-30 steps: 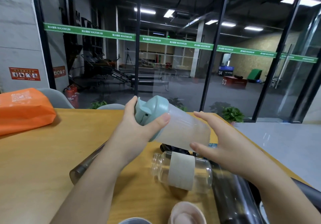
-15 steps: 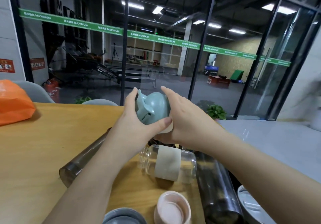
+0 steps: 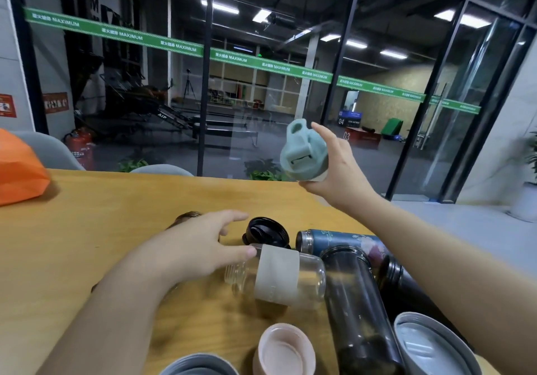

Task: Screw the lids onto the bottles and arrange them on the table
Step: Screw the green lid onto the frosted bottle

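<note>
Several risks sit on this crowded wooden tabletop (image 3: 87, 229), and the broadest comes from the heap at its right side: the dark smoked bottle (image 3: 357, 302), the blue patterned bottle (image 3: 340, 239) and a black bottle (image 3: 406, 281) all lie on their sides, touching or overlapping, close to the tabletop's right edge, so a nudge to any one could set the round bodies rolling and carry one off. Next is the clear glass bottle (image 3: 279, 278) with its grey sleeve, also lying down and open at the neck; the left hand (image 3: 200, 249) hovers spread over that neck, thumb near the rim, holding nothing, and a hasty grab on smooth glass could slip or shove it into the dark bottle beside it. Higher up, the right hand (image 3: 340, 171) is closed around the frosted bottle (image 3: 318, 177) capped with the green lid (image 3: 302, 150), held out in the air beyond the tabletop's far edge; the grip looks to sit just below the lid, and if the lid is not fully threaded, it could loosen or the bottle drop. Smallest hazards are the loose pieces: the black lid (image 3: 266, 230) near the glass bottle, the pink lid (image 3: 283, 351) and two grey lids (image 3: 430, 345) at the near edge, easily swept aside or mismatched
</note>
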The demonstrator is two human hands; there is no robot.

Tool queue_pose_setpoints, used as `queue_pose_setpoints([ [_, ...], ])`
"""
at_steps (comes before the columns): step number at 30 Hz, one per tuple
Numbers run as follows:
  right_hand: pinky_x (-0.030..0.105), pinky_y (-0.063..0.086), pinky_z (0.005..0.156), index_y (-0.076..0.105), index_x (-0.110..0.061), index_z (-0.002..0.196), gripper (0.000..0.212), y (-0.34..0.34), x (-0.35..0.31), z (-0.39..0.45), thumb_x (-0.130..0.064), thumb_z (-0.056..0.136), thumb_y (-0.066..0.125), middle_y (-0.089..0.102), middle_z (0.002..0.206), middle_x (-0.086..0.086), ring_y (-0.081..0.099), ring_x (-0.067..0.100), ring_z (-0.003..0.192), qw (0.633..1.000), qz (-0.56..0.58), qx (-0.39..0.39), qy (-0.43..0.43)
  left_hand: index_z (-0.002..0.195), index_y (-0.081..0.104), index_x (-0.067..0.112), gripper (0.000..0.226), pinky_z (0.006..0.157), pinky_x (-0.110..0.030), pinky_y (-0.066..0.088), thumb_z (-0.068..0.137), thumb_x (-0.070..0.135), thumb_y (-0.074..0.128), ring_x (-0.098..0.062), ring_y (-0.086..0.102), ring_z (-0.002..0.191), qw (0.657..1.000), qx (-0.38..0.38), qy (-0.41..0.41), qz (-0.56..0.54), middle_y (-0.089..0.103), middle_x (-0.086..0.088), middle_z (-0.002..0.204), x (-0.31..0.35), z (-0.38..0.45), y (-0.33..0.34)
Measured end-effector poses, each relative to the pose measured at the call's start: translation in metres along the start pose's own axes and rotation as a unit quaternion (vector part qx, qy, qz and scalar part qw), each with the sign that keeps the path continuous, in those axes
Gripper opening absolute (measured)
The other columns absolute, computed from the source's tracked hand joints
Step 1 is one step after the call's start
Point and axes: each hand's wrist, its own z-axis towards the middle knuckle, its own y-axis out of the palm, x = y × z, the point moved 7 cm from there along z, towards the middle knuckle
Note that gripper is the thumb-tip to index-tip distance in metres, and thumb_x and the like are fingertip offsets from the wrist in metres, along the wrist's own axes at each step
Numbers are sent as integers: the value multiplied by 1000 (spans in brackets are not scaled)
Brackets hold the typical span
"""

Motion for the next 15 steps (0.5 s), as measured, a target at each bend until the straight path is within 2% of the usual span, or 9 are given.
queue_pose_setpoints([
  [3,29,38,94,26,-32,141,90,13,36,3,-15,71,80,35,129,5,42,15,107,992,84,31,90,144,28,45,70,99,-27,42,82,58,60,-12,48,124,1000,-10,-18,18,45,7,143,-2,1,3],
  [6,40,47,96,17,-34,145,101,28,68,3,-23,69,82,41,131,7,50,21,110,976,131,56,165,145,27,43,72,97,-25,40,82,60,58,-12,48,125,999,-17,-26,34,43,6,145,-4,2,3],
  [8,35,48,89,8,-29,150,111,37,86,1,-21,69,83,43,135,9,51,20,107,959,164,68,219,146,26,43,73,98,-26,41,82,61,58,-12,48,125,999,-18,-31,35,43,7,145,-6,2,3],
  [10,31,44,84,6,-20,151,112,44,98,-3,-18,70,83,42,137,9,49,19,106,942,195,74,262,146,26,43,73,99,-27,42,82,61,58,-12,49,122,999,-20,-32,39,43,9,144,-5,3,3],
  [15,30,40,77,21,-12,145,96,57,110,-5,-16,71,83,46,132,9,47,18,100,928,216,75,294,145,27,41,70,90,-23,42,84,58,57,-11,50,119,999,-24,-30,39,44,8,144,-3,3,6],
])
